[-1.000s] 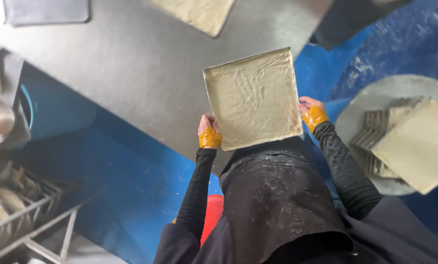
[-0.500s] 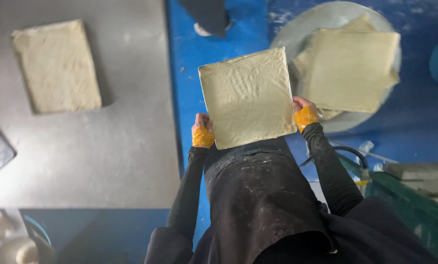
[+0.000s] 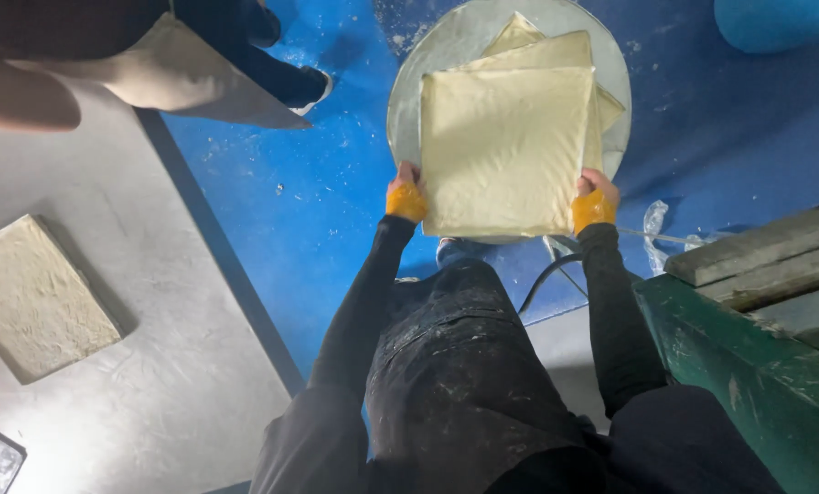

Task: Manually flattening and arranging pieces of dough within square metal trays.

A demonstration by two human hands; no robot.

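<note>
Spanning both hands, the dough sheet [image 3: 503, 151] is clamped by left grip [image 3: 406, 195] and right grip [image 3: 595, 203].

The square dough sheet [image 3: 505, 151], a second ago held over the grey counter [image 3: 107, 384], has been carried across the blue floor [image 3: 281, 192] and now hangs above the stack of sheets [image 3: 601, 101] on the round tray [image 3: 428, 73], perhaps already touching it. The dough block [image 3: 34, 297] now lies far left.

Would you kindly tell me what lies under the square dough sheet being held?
Under the dough sheet, more sheets lie stacked on a round tray. How many are stacked cannot be seen; the top sheet covers them.
</note>
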